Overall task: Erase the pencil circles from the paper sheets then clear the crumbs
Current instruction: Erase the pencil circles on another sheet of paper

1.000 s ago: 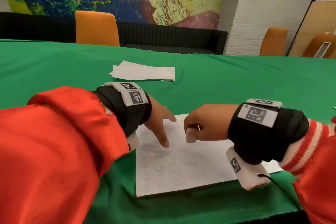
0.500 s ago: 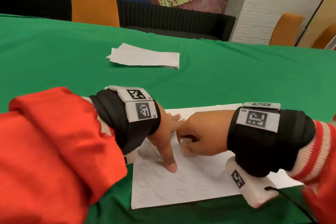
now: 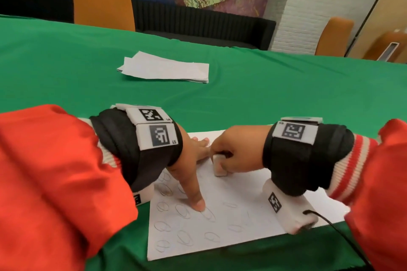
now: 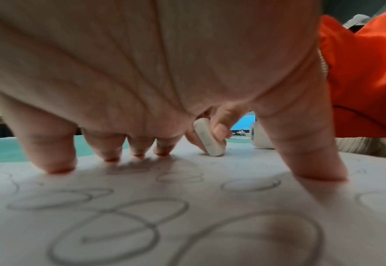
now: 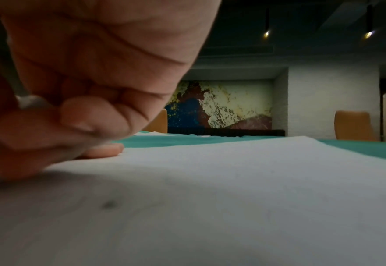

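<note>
A white paper sheet (image 3: 237, 211) with several pencil circles (image 3: 182, 211) lies on the green table near me. My left hand (image 3: 193, 167) is spread flat on it, fingertips (image 4: 57, 167) and thumb pressing the sheet down among the circles (image 4: 123, 232). My right hand (image 3: 235, 152) grips a white eraser (image 3: 219, 166), its lower end touching the paper just right of the left hand. The left wrist view shows the eraser (image 4: 209, 139) tilted, pinched by fingers. In the right wrist view the curled right hand (image 5: 78, 100) sits over the paper sheet (image 5: 232, 189).
A stack of white paper sheets (image 3: 165, 68) lies farther back on the green tablecloth (image 3: 286, 94). Orange chairs (image 3: 103, 2) stand beyond the table's far edge, another chair (image 3: 332, 37) at the right. A black cable (image 3: 337, 235) trails from my right wrist.
Both hands have come down onto the sheet. The left hand spread flat and pressed on it, and the eraser in the right hand was lowered to touch the paper.
</note>
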Action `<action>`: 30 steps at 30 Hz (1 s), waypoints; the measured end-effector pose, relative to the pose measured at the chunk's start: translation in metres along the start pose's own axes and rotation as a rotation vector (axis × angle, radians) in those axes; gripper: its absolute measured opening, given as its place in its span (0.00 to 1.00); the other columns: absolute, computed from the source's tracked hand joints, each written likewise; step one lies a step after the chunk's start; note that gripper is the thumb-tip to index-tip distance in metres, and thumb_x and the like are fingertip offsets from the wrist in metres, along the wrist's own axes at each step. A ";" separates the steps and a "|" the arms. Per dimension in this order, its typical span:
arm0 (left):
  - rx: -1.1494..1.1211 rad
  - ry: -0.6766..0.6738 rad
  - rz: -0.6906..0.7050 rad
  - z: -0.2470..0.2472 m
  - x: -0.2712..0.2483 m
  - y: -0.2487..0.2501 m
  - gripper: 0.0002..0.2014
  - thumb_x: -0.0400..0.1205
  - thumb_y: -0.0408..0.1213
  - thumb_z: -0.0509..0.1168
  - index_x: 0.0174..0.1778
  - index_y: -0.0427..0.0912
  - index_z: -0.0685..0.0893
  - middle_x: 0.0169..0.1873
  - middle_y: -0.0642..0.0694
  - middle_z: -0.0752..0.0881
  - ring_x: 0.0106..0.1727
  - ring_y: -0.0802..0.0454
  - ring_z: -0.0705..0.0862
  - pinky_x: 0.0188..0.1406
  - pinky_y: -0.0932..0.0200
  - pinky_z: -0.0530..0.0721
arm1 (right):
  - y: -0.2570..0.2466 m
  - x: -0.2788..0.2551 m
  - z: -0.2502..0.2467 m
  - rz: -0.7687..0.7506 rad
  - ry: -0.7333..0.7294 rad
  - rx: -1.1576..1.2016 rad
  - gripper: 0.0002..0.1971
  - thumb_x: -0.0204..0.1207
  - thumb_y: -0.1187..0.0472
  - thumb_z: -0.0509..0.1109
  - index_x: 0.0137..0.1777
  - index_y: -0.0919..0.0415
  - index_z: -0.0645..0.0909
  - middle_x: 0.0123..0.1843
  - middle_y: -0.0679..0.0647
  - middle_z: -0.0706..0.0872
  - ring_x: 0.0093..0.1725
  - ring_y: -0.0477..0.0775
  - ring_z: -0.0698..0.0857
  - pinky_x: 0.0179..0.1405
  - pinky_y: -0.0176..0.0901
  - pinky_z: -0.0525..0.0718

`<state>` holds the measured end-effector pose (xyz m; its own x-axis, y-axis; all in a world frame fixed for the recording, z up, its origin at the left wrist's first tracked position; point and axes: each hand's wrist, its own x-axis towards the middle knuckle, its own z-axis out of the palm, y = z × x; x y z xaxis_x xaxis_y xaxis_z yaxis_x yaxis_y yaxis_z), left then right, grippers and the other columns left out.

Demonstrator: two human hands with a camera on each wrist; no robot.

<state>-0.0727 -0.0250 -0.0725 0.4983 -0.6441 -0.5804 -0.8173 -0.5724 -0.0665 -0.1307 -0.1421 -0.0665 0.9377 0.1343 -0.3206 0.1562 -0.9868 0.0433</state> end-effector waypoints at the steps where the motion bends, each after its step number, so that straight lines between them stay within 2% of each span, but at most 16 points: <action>1: 0.036 -0.023 0.003 -0.003 -0.001 0.000 0.56 0.70 0.64 0.70 0.82 0.59 0.34 0.83 0.54 0.39 0.84 0.53 0.46 0.80 0.51 0.48 | -0.002 -0.002 0.001 -0.025 -0.013 0.012 0.05 0.77 0.58 0.63 0.42 0.49 0.80 0.35 0.47 0.79 0.34 0.49 0.75 0.27 0.33 0.68; 4: 0.056 -0.047 0.012 -0.004 0.003 0.000 0.57 0.70 0.66 0.69 0.82 0.59 0.34 0.83 0.56 0.37 0.83 0.55 0.45 0.80 0.51 0.48 | -0.004 -0.004 0.004 -0.046 -0.055 0.026 0.04 0.76 0.58 0.64 0.42 0.51 0.80 0.32 0.45 0.80 0.29 0.40 0.74 0.26 0.30 0.68; 7: 0.053 -0.037 0.003 -0.003 0.007 -0.003 0.57 0.69 0.67 0.69 0.82 0.59 0.33 0.82 0.57 0.37 0.83 0.56 0.45 0.80 0.50 0.47 | 0.007 0.001 0.002 0.038 -0.012 0.066 0.04 0.76 0.58 0.64 0.41 0.50 0.79 0.36 0.47 0.84 0.32 0.46 0.79 0.32 0.36 0.74; 9: 0.050 -0.035 0.012 -0.002 0.008 -0.003 0.57 0.69 0.66 0.69 0.82 0.58 0.34 0.82 0.57 0.36 0.83 0.56 0.44 0.80 0.51 0.46 | 0.007 0.001 0.004 0.039 -0.010 0.093 0.04 0.75 0.58 0.64 0.43 0.51 0.81 0.37 0.48 0.84 0.33 0.47 0.79 0.32 0.36 0.74; 12: 0.025 -0.032 0.028 -0.001 0.009 -0.004 0.58 0.69 0.65 0.70 0.82 0.57 0.34 0.82 0.57 0.36 0.83 0.55 0.44 0.80 0.52 0.46 | 0.001 -0.003 0.008 -0.022 -0.087 0.106 0.04 0.75 0.58 0.65 0.42 0.49 0.81 0.37 0.46 0.86 0.33 0.45 0.80 0.30 0.32 0.73; 16: 0.032 -0.021 0.033 0.000 0.012 -0.006 0.59 0.68 0.66 0.71 0.82 0.58 0.35 0.83 0.56 0.37 0.83 0.56 0.43 0.80 0.51 0.45 | 0.010 0.002 0.005 0.061 -0.051 0.119 0.07 0.75 0.59 0.65 0.48 0.52 0.84 0.39 0.48 0.88 0.32 0.44 0.81 0.37 0.36 0.78; 18: 0.032 -0.015 0.027 0.000 0.011 -0.005 0.59 0.69 0.65 0.71 0.82 0.56 0.34 0.82 0.56 0.36 0.83 0.56 0.42 0.80 0.51 0.44 | 0.010 0.001 0.006 0.062 -0.047 0.136 0.05 0.75 0.58 0.65 0.45 0.51 0.83 0.40 0.49 0.89 0.34 0.45 0.81 0.37 0.37 0.78; 21: 0.017 -0.012 0.027 0.000 0.010 -0.004 0.59 0.69 0.64 0.71 0.83 0.55 0.34 0.82 0.56 0.35 0.83 0.56 0.42 0.80 0.53 0.44 | 0.004 -0.003 0.007 0.008 -0.125 0.139 0.06 0.75 0.58 0.65 0.37 0.49 0.79 0.35 0.47 0.86 0.32 0.44 0.80 0.32 0.32 0.75; 26: 0.045 -0.012 0.012 0.000 0.011 -0.003 0.59 0.69 0.66 0.70 0.82 0.56 0.34 0.82 0.57 0.36 0.83 0.56 0.43 0.80 0.52 0.45 | 0.014 0.001 0.005 0.093 -0.093 0.215 0.05 0.76 0.59 0.65 0.42 0.51 0.83 0.35 0.46 0.86 0.31 0.45 0.80 0.36 0.33 0.79; 30: 0.037 -0.007 0.013 0.000 0.011 -0.003 0.59 0.68 0.66 0.70 0.83 0.55 0.34 0.82 0.56 0.36 0.83 0.55 0.43 0.80 0.52 0.45 | 0.005 -0.003 0.007 0.007 -0.115 0.126 0.05 0.75 0.59 0.65 0.40 0.48 0.81 0.38 0.49 0.88 0.33 0.44 0.80 0.38 0.36 0.79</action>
<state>-0.0648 -0.0300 -0.0785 0.4853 -0.6479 -0.5871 -0.8340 -0.5447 -0.0884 -0.1351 -0.1483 -0.0723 0.8957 0.1228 -0.4275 0.1023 -0.9922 -0.0706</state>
